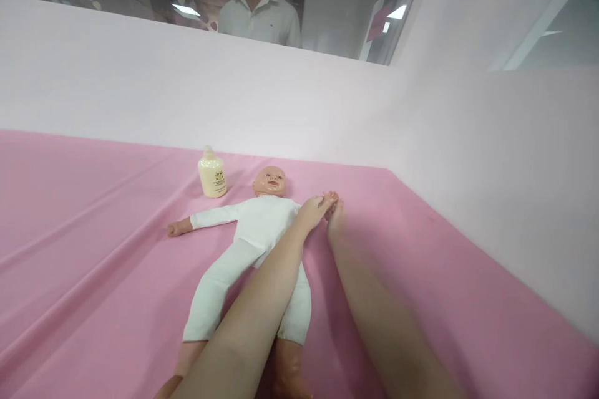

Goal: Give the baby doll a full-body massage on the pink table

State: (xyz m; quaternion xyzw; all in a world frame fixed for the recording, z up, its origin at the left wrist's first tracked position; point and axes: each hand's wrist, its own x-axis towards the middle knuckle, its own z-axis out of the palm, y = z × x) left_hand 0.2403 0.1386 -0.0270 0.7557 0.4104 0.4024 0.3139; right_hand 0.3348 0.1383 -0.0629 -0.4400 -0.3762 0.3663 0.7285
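Note:
A baby doll (264, 224) in a white suit lies on its back on the pink cloth, its head toward the wall and its legs toward me. My left hand (312, 212) is closed around the doll's arm on the right side, near its wrist. Just right of it, my right hand (336, 219) is at the doll's small hand (331, 197); its fingers are blurred and partly hidden. My left forearm passes over the doll's body and leg. The doll's other arm stretches out to the left, on the cloth.
A pale yellow pump bottle (213, 176) stands left of the doll's head. Pink cloth (93, 230) with folds covers the surface up to a white wall (187, 87). Above the wall, a person in a white shirt (262, 15) shows in a glass panel.

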